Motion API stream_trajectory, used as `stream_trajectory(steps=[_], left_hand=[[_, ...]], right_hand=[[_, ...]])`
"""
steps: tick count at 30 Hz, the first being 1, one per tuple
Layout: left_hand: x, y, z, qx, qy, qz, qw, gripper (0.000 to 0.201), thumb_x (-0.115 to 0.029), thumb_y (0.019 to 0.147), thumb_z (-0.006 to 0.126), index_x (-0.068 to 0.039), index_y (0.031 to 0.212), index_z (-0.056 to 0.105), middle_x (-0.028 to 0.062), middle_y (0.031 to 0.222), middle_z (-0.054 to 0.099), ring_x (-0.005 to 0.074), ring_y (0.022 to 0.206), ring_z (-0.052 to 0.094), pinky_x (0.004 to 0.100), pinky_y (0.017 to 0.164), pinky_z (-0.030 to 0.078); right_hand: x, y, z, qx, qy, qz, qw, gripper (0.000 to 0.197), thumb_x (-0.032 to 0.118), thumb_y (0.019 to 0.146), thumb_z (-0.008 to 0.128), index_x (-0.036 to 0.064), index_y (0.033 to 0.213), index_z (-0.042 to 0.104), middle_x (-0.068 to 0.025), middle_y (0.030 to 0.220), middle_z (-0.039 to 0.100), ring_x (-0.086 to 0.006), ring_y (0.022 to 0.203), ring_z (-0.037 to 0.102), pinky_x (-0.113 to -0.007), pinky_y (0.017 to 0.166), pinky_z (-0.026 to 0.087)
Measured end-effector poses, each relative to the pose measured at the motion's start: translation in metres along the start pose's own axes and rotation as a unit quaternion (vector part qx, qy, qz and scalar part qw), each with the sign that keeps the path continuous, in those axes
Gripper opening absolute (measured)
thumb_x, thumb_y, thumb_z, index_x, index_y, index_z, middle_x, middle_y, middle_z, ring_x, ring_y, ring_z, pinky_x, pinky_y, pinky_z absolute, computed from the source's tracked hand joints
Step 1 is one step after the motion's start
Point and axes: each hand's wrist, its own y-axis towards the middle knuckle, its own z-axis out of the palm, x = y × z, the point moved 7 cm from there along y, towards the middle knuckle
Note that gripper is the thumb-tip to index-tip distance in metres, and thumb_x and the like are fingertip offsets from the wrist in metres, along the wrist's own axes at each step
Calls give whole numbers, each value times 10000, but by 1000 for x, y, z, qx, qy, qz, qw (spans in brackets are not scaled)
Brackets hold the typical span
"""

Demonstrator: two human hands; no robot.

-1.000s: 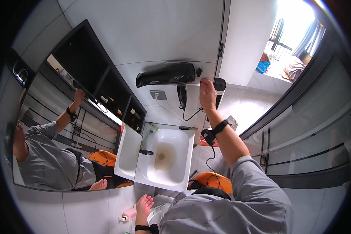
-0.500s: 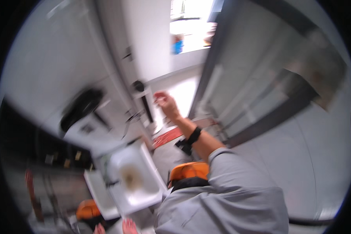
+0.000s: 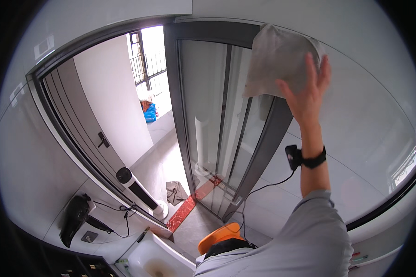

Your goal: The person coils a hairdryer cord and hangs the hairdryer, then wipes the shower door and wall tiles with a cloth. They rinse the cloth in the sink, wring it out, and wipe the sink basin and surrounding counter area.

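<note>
My right hand is raised at the upper right, fingers spread and holding nothing. It overlaps the right part of a grey-beige cloth, which hangs over the top corner of a dark-framed glass door. Whether my fingers touch the cloth, I cannot tell. A black strap with a small dark device and a cable circles my right wrist. My left hand is out of view.
Through the doorway stand a white tower fan and a grey door. A cloth lies on the floor by the red threshold. A black hair dryer hangs on the left wall above a white sink.
My view has swung toward the glass door. My right hand has risen from the doorway up to the hanging cloth, and its fingers have spread. The sink has shifted to the lower edge.
</note>
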Motion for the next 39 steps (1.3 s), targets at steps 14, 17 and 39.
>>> stream_trajectory(steps=[14, 17, 39], left_hand=[[1, -11, 10, -24, 110, -31, 993, 410, -252, 982, 620, 24, 1269, 521, 181, 1224, 623, 325, 1110, 619, 454, 938, 498], [30, 7, -7, -43, 96, -53, 993, 441, -255, 979, 621, 24, 1301, 506, 190, 1241, 615, 339, 1144, 604, 468, 951, 489], [0, -30, 282, 237, 364, 179, 883, 454, -237, 971, 621, 64, 1299, 526, 173, 1251, 620, 259, 1168, 590, 350, 951, 486]], right_hand=[[-177, 122, -58, -330, 430, 258, 800, 285, 287, 988, 545, 37, 1080, 648, -130, 984, 696, -323, 934, 676, -419, 805, 550], [-186, 100, -40, -200, 631, 274, 698, 230, 262, 985, 537, 49, 998, 623, -97, 968, 679, -271, 883, 667, -369, 778, 557], [-18, -40, -2, -76, 169, -36, 982, 229, -18, 755, 713, 55, 969, 676, -146, 1199, 646, -353, 1086, 603, -430, 950, 482]])
